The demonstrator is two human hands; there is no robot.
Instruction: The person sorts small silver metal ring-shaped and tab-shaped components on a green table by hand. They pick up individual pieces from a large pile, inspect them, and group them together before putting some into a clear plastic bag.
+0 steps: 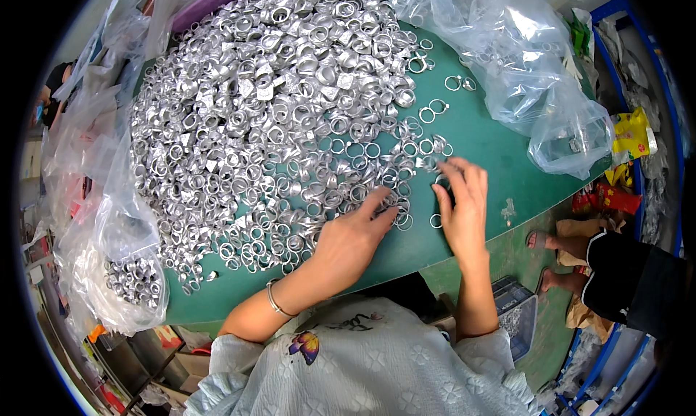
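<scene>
A large heap of silver-coloured metal rings (246,89) spreads over the green tabletop (500,155), thinning toward the near right side. At the heap's near right edge is my left hand (351,235), its fingertips apart and touching loose rings; a bracelet circles that wrist. Farther right, my right hand (465,202) has its thumb and fingers apart, with the fingertips down by a few rings at the margin. A single ring (436,221) lies beside its thumb. I see nothing clearly gripped in either hand, though the fingertips partly cover the rings beneath.
Clear plastic bags (536,75) drape the far right; another plastic bag (138,271) with rings sits at the near left corner. A purple tray edge (210,6) shows behind the heap. Below the table's right edge stands a plastic bin (516,318). Another person's legs (573,260) are at the right.
</scene>
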